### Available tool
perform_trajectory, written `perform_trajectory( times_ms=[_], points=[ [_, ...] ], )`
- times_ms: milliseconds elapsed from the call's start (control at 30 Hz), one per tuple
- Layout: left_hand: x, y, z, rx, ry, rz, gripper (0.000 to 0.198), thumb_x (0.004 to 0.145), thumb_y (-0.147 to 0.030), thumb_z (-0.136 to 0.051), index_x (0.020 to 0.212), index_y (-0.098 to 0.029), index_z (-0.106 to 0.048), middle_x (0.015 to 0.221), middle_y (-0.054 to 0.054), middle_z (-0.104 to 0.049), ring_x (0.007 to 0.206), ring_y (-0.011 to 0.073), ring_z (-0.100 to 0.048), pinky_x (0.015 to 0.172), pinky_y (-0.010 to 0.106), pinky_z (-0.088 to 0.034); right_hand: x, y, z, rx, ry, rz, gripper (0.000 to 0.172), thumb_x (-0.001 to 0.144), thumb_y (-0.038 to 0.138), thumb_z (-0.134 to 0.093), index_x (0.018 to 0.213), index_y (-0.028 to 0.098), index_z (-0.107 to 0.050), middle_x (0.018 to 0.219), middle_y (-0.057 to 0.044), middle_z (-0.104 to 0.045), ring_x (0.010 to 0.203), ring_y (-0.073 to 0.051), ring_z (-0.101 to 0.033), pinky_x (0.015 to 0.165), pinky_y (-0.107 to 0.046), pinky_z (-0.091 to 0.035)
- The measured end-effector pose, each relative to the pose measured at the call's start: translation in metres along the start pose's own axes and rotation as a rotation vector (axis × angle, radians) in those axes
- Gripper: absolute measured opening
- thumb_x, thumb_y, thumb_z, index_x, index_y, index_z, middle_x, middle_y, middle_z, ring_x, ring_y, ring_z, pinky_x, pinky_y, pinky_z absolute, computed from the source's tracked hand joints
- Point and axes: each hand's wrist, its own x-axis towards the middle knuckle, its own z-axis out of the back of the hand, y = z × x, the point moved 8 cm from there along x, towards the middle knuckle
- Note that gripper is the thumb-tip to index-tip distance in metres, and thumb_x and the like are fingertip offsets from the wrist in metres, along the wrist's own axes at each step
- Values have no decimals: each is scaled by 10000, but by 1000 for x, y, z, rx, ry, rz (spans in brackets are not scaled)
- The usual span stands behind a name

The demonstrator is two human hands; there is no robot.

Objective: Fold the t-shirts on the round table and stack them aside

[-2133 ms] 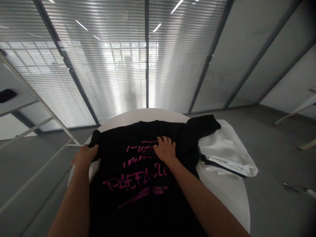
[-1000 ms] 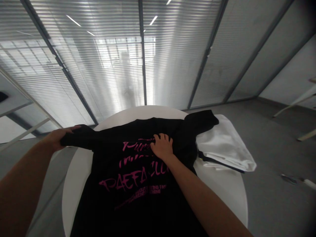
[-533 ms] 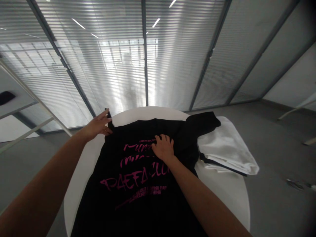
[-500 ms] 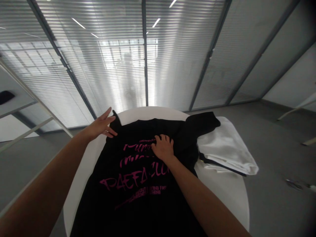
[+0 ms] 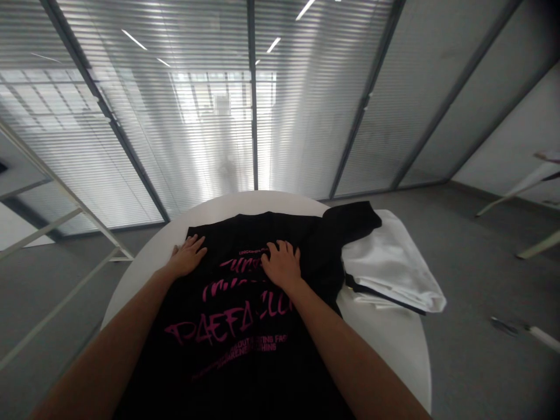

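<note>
— Main piece on the table?
— Black T-shirt (image 5: 227, 309) with pink brush lettering, lying flat just beneath the fingers of both hands. Long axis running straight out from the body, lettering upright to the eye. Top edge toward the far rim of a round white table (image 5: 271, 201), lower part passing over the near side and out of view.

— State of the fingers?
— Open on both sides, no pinch, no grip. Left hand (image 5: 187, 258): palm down, fingers spread on the upper left corner of the shirt. Right hand (image 5: 282, 267): palm down, fingers lightly curled on the top lines of lettering, near the middle of the shirt.

— Right of the right fingers?
— A bunched black sleeve (image 5: 350, 220), angled up and to the right, overlapping the top of a folded white cloth (image 5: 391, 262). Along the lower edge of that cloth, a thin dark-edged layer (image 5: 385, 300). Shirt and white bundle both resting on the table, the bundle hanging past its right edge.

— Farther out?
— Beyond the fingertips, a glass partition with slatted blinds (image 5: 175, 116) and a dim figure (image 5: 227, 174) behind the slats. Left of the left fingers, a pale metal frame (image 5: 65, 192). Right of the table, grey floor (image 5: 481, 262) with a small dark-and-white object (image 5: 507, 326) on it.
</note>
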Motion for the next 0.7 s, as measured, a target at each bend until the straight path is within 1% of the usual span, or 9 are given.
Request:
perform_trajectory(
  times_ms=[100, 167, 233, 300, 367, 467, 567, 633, 700],
  points=[
    [11, 7, 6, 36, 23, -11, 621, 944, -518, -270, 1511, -269, -313, 1596, 91, -215, 1462, 330, -192, 1103, 671, -173, 0, 8, 17, 39, -67, 30, 494, 932, 403, -402, 1387, 231, -492, 1459, -94, -457, 1384, -292, -296, 1140, -563, -81],
    [20, 14, 12, 39, 48, -12, 616, 935, -516, -293, 1508, -293, -313, 1601, 76, -204, 1462, 329, -192, 1099, 682, -165, -2, 16, 26, 53, -95, 71, 482, 948, 401, -375, 1384, 234, -492, 1459, -81, -466, 1391, -273, -299, 1154, -544, -59],
    [31, 22, 16, 45, 74, 5, 615, 930, -503, -302, 1511, -300, -301, 1605, 69, -194, 1464, 323, -189, 1097, 688, -162, -5, 25, 26, 57, -64, 116, 468, 959, 401, -352, 1371, 242, -507, 1440, -74, -492, 1380, -266, -324, 1158, -537, -63],
    [40, 25, 20, 73, 83, 30, 621, 919, -480, -330, 1511, -294, -305, 1599, 75, -214, 1462, 331, -192, 1096, 695, -156, -10, 32, 19, 46, -5, 171, 470, 966, 416, -344, 1379, 259, -504, 1443, -70, -491, 1378, -269, -332, 1156, -546, -62],
    [45, 20, 25, 122, 56, 51, 631, 899, -442, -382, 1501, -259, -339, 1586, 107, -249, 1459, 345, -192, 1104, 688, -143, -14, 38, 8, 28, 59, 229, 489, 969, 457, -342, 1406, 284, -477, 1476, -68, -454, 1397, -277, -306, 1152, -563, -50],
    [43, 0, 25, 126, -7, 50, 618, 912, -431, -357, 1492, -220, -367, 1572, 146, -277, 1461, 347, -184, 1118, 643, -170, -18, 39, -9, 8, 160, 274, 536, 964, 542, -328, 1437, 315, -439, 1539, -66, -362, 1439, -291, -230, 1147, -577, -39],
    [33, -19, 12, 67, -20, 55, 643, 934, -526, -263, 1515, -257, -313, 1580, 135, -262, 1458, 364, -180, 1110, 626, -202, -18, 36, -20, -2, 218, 293, 571, 957, 575, -321, 1461, 320, -404, 1573, -68, -293, 1460, -293, -173, 1147, -573, -51],
    [29, -23, 4, 65, -29, 71, 666, 926, -567, -256, 1528, -285, -267, 1595, 121, -220, 1461, 365, -166, 1111, 628, -188, -17, 36, -21, 0, 217, 307, 580, 957, 577, -321, 1470, 316, -389, 1580, -74, -275, 1465, -290, -159, 1148, -572, -52],
    [28, -21, 0, 66, -40, 80, 670, 923, -582, -254, 1532, -305, -241, 1604, 108, -189, 1467, 350, -153, 1117, 621, -174, -16, 36, -20, 15, 218, 324, 575, 958, 575, -324, 1464, 313, -400, 1576, -71, -283, 1464, -284, -162, 1150, -570, -51]
  ],
)
